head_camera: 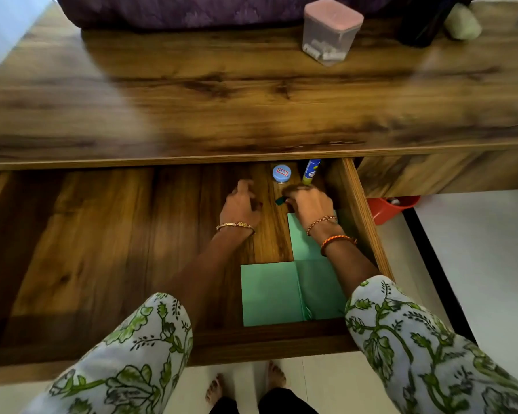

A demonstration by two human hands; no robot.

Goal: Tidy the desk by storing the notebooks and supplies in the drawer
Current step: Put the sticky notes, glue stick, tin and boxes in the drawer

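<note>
The wooden drawer point(356, 204) stands pulled open under the desk top point(222, 94). Two green notebooks lie in its right part, one point(269, 294) near the front and another point(301, 237) partly under my right forearm. At the back stand a small jar with a blue lid point(281, 173) and a yellow-and-blue glue stick point(310, 171). My right hand point(310, 203) is curled round a small dark teal item point(280, 200), mostly hidden. My left hand point(241, 203) hovers beside it with loosely curled fingers and holds nothing.
A clear plastic container with a pink lid point(331, 31) stands on the desk, with purple cloth point(192, 10) behind it. A dark object point(422, 22) and a pale lump point(462, 23) sit at the back right. A red bucket point(389, 207) stands on the floor.
</note>
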